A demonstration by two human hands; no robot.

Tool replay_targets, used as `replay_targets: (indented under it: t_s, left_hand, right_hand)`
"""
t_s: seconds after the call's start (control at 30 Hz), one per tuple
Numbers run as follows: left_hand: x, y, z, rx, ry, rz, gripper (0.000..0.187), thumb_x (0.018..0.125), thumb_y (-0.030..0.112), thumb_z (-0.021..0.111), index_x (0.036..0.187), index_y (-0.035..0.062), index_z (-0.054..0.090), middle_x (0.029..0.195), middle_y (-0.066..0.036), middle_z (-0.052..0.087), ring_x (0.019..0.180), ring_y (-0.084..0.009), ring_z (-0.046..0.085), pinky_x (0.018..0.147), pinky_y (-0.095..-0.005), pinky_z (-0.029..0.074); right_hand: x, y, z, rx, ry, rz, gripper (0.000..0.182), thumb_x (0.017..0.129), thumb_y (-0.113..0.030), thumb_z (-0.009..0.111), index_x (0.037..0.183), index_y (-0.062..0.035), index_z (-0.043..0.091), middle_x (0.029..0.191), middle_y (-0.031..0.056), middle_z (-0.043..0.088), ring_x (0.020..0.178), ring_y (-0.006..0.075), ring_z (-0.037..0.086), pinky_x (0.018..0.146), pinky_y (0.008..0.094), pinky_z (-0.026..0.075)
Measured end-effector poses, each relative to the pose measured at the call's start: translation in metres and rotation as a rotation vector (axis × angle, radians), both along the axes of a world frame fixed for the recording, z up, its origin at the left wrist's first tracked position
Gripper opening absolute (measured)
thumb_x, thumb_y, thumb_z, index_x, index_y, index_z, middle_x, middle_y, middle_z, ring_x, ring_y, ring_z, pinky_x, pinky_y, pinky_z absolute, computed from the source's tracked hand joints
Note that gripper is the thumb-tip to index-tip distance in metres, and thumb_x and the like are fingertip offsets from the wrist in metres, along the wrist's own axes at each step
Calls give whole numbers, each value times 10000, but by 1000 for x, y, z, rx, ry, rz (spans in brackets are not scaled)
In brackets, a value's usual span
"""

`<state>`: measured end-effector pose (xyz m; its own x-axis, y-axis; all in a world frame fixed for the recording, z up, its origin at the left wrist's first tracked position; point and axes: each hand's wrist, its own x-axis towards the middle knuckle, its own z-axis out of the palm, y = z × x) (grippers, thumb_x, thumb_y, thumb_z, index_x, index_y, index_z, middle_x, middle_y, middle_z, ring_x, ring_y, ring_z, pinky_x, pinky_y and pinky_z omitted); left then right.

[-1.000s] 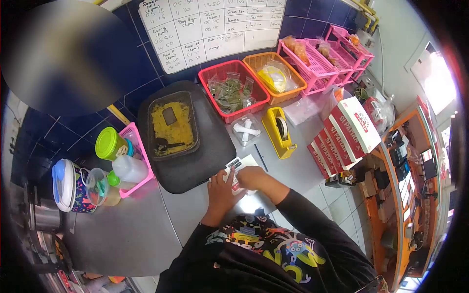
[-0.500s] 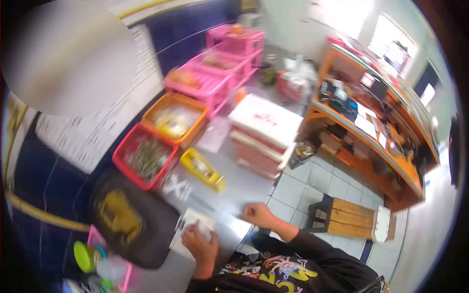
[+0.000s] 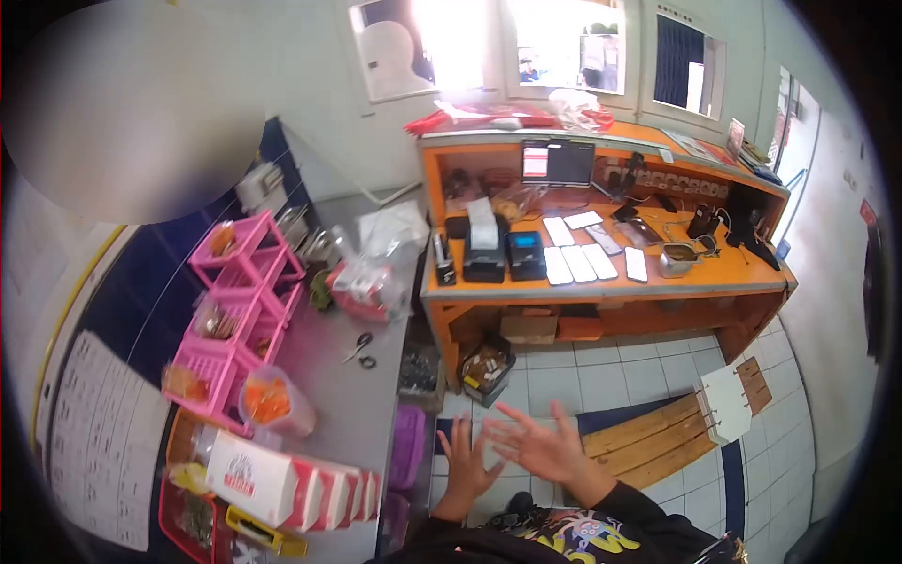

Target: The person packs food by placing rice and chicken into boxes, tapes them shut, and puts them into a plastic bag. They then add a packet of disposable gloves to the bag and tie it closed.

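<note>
Fingers (image 3: 460,442) splayed, left hand (image 3: 467,473) and right hand (image 3: 547,454) hover above square tiles (image 3: 554,383).

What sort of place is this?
Probably the order counter or packing area of a small food shop: the orange desk holds a screen and what looks like a receipt printer, while printed red-and-white boxes stand on the grey worktop.

Bright daylight glaring through windows (image 3: 568,42), dark curved fisheye edges, round blurred patch (image 3: 132,113) upper left
</note>
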<state>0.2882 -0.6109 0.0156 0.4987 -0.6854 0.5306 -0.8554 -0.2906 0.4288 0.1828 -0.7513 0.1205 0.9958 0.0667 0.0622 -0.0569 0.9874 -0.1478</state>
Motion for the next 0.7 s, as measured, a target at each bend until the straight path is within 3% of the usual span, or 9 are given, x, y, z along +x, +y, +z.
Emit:
replay_targets:
  t_s: [0.03, 0.13, 0.17, 0.3, 0.4, 0.47, 0.57, 0.7]
  left_hand:
    - [14, -27, 1, 0, 1, -9, 740, 819, 506, 606, 1374, 65, 395, 1455, -185, 325, 1388, -384, 218, 1072, -630, 115]
    - [63, -85, 14, 13, 106, 126, 714, 836, 431, 625, 1370, 29, 373, 1431, -192, 351, 1375, -395, 239, 1082, -617, 104]
    - [82, -99, 21, -37, 115, 146, 673, 842, 393, 624, 1359, 34, 385, 1403, -187, 378, 1370, -396, 248, 1085, -612, 110]
    - [171, -174, 55, -139, 16, 151, 542, 850, 294, 618, 1294, 30, 451, 1287, -176, 468, 1338, -400, 299, 1084, -574, 171]
    - [241, -260, 91, -228, -111, 44, 447, 847, 234, 616, 1222, 18, 505, 1217, -187, 507, 1277, -415, 371, 1056, -526, 259]
    - [294, -328, 115, -279, -119, -46, 389, 846, 197, 611, 1176, 8, 533, 1158, -199, 542, 1216, -432, 425, 1016, -490, 330]
    - [372, -435, 163, -329, -196, -116, 351, 853, 179, 587, 1156, 7, 541, 1118, -206, 565, 1183, -427, 457, 1004, -477, 358]
    - [495, -556, 212, -336, -253, 13, 306, 881, 153, 516, 1147, 5, 543, 1095, -226, 571, 1067, -393, 543, 910, -450, 441]
  right_hand:
    - [-4, -27, 21, -345, 126, -198, 806, 903, -665, 296, 1399, -33, 364, 1427, 236, 375, 1335, 399, 333, 1094, 526, 258]
    - [-9, -115, 12, -293, -86, -164, 710, 958, -560, 283, 1416, -19, 331, 1365, 261, 443, 1291, 380, 405, 1096, 509, 261]
    - [-7, -133, 13, -276, -42, -225, 635, 978, -483, 301, 1392, -5, 361, 1284, 246, 525, 1240, 386, 462, 1086, 509, 283]
    - [14, -190, -30, -289, 81, -326, 609, 974, -468, 338, 1367, -7, 394, 1291, 242, 520, 1237, 377, 466, 1067, 507, 314]
    - [39, -225, -54, -201, 158, -278, 555, 971, -428, 384, 1337, -12, 425, 1284, 232, 525, 1223, 365, 479, 1042, 497, 351]
    - [56, -248, -58, -320, 329, -268, 555, 945, -404, 446, 1332, -6, 428, 1258, 242, 533, 1206, 384, 482, 1044, 511, 338]
    - [88, -310, -72, -336, 346, -331, 520, 947, -366, 460, 1321, -6, 432, 1254, 237, 532, 1203, 355, 489, 1033, 498, 351]
    - [137, -388, -32, -395, 409, -503, 457, 959, -332, 452, 1286, -13, 458, 1221, 233, 553, 1149, 343, 531, 991, 475, 398]
